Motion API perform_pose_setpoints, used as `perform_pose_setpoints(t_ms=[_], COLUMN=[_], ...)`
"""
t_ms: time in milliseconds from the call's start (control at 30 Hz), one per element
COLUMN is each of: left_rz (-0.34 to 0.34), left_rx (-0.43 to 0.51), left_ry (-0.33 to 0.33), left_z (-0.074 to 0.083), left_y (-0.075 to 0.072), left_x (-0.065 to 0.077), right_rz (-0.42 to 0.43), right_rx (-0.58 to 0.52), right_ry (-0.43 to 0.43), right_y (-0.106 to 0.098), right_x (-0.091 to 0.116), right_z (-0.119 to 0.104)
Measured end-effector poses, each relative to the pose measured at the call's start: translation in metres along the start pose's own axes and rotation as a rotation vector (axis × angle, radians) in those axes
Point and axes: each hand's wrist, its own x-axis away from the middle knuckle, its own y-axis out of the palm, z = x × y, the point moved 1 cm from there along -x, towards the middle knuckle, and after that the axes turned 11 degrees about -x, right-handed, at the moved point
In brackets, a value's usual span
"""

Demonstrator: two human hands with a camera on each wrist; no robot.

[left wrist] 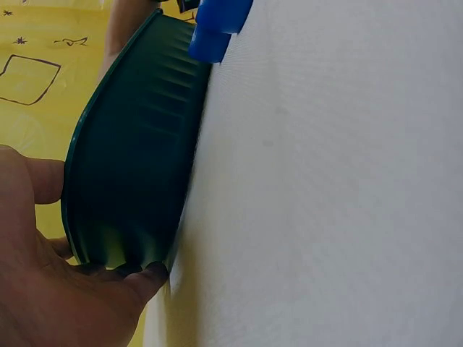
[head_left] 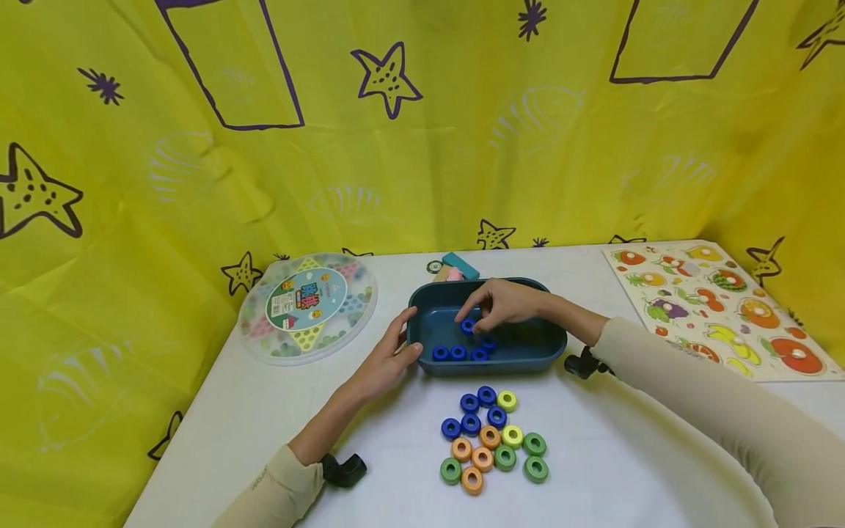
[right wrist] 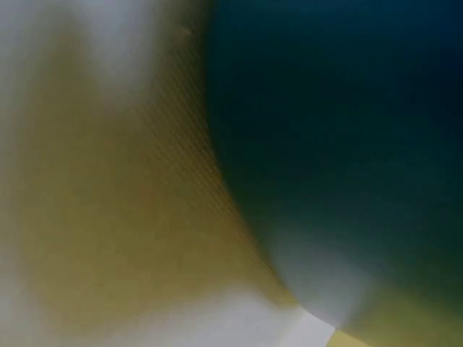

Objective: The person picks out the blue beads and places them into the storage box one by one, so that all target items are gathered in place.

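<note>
A dark teal plastic tub point(head_left: 488, 366) stands on the table, with several blue rings point(head_left: 458, 353) lying along its near side. My left hand point(head_left: 386, 359) holds the tub's left end; the left wrist view shows the thumb and fingers at the rim and end wall of the tub point(left wrist: 130, 144). Inside the tub, my right hand point(head_left: 507, 302) reaches in from the right and pinches a blue ring point(head_left: 467, 325) between thumb and forefinger. The right wrist view has only the blurred outer wall of the tub point(right wrist: 347, 181), with the hand out of sight.
In front of the tub lie loose blue rings point(head_left: 471, 423), yellow rings point(head_left: 512, 437), orange rings point(head_left: 483, 460) and green rings point(head_left: 535, 469). A round game board point(head_left: 307, 308) is at left, a fruit puzzle board point(head_left: 719, 308) at right. Small blocks point(head_left: 461, 265) sit behind the tub.
</note>
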Motion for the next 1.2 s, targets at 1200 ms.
perform_pose_setpoints(t_ms=[1200], left_rz=[-0.043], left_rx=[-0.017], left_ry=[-0.013], left_z=[0.034], left_y=[-0.010], left_x=[0.011], right_rz=[0.189], right_rx=[0.043], right_ry=[-0.118], right_y=[0.030], right_x=[0.048], right_z=[-0.071])
